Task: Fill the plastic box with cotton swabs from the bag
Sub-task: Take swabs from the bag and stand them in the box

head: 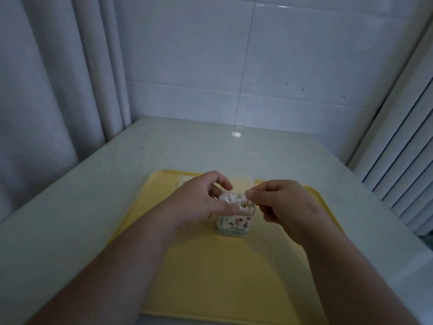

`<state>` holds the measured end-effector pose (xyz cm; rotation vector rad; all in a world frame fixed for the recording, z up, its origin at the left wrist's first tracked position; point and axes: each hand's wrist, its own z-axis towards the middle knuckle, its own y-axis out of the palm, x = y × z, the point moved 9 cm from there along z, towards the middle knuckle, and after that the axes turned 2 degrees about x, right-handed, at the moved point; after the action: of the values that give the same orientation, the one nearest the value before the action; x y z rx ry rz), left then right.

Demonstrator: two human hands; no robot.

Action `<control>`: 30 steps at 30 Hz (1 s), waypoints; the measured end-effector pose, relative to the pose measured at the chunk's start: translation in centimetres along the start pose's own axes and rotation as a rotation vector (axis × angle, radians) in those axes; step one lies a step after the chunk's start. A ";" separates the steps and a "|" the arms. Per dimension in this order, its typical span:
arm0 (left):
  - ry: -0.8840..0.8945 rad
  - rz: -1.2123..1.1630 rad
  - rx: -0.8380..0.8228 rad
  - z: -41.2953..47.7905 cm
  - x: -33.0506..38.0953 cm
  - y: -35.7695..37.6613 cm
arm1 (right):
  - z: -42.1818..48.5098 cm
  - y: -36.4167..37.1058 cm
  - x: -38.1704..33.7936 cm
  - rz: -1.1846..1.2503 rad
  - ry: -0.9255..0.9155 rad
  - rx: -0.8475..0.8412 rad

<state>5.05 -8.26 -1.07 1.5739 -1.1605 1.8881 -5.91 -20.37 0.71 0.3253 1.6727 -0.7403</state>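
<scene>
Presently: plastic box (pixel 232 221), mid-tray (pixel 234 277), nearly full of cotton swabs (pixel 232 199). Left hand (pixel 199 202) clasps box; right hand (pixel 283 202) pinches swab at rim. Next: seat it upright among the rest.

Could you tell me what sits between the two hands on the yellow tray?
In the head view, the plastic box packed with upright cotton swabs stands between the left hand and the right hand, on the yellow tray.

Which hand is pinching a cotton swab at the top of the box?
The right hand: its fingertips pinch a swab at the rim of the plastic box. The left hand wraps the box's side instead.
</scene>
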 end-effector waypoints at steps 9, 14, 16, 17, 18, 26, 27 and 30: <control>-0.014 -0.010 -0.003 -0.3 0.2 0.0 | -0.1 0.9 0.2 0.068 0.008 -0.092; -0.010 -0.017 0.073 -0.2 0.2 -0.1 | -0.2 1.2 0.2 0.149 0.036 -0.106; -0.008 -0.024 0.074 0.0 0.1 0.1 | -0.2 1.3 0.4 0.127 0.034 -0.090; -0.010 -0.033 0.074 0.0 0.0 0.1 | -0.1 1.4 0.5 0.133 0.041 -0.084; -0.011 -0.044 0.076 0.1 -0.1 0.1 | 0.0 1.4 0.6 0.145 0.050 -0.079; -0.008 -0.077 0.067 -0.1 -0.1 0.1 | -0.2 1.4 0.5 0.196 0.056 -0.065; -0.017 -0.074 0.060 -0.1 -0.1 0.0 | -0.1 1.2 0.4 0.149 0.030 -0.038; -0.054 -0.098 0.029 -0.4 -0.3 -0.1 | -0.2 1.4 -0.1 0.043 -0.032 -0.022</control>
<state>5.00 -7.86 -1.35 1.6759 -1.0627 1.8175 -5.25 -19.19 0.40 0.3311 1.6374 -0.6912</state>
